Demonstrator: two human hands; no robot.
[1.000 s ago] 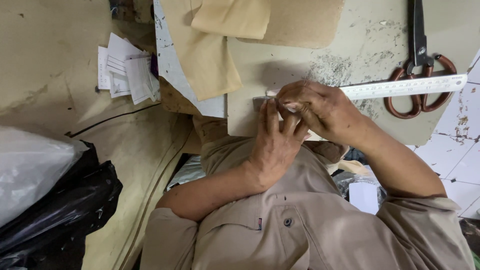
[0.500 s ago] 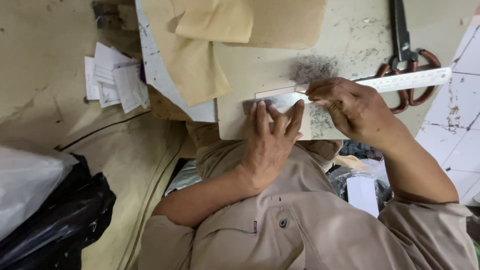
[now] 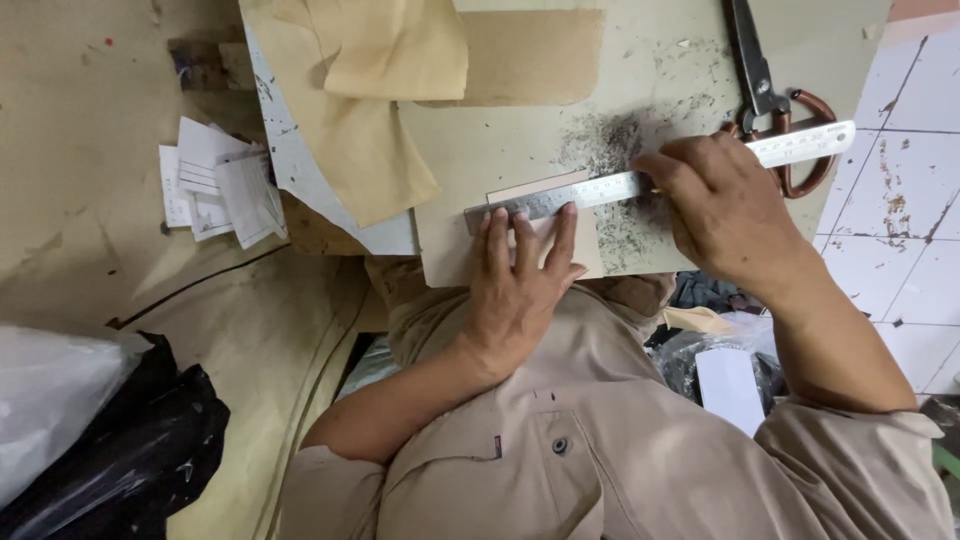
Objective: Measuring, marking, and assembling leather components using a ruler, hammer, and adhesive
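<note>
Ruler [image 3: 600, 189] lies lengthwise, lower left to upper right; left hand [image 3: 520, 285] flat, open on its near end, right hand [image 3: 722, 215] closed around something hidden, mid-ruler.

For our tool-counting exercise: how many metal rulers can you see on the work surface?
1: the metal ruler lies across the board, left hand pressing its left end, right hand over its middle. Others may be hidden.

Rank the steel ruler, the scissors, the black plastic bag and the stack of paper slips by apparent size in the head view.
1. black plastic bag, though it lies nearer the camera
2. steel ruler
3. scissors, partly cut off by the frame and unsure against the stack of paper slips
</note>
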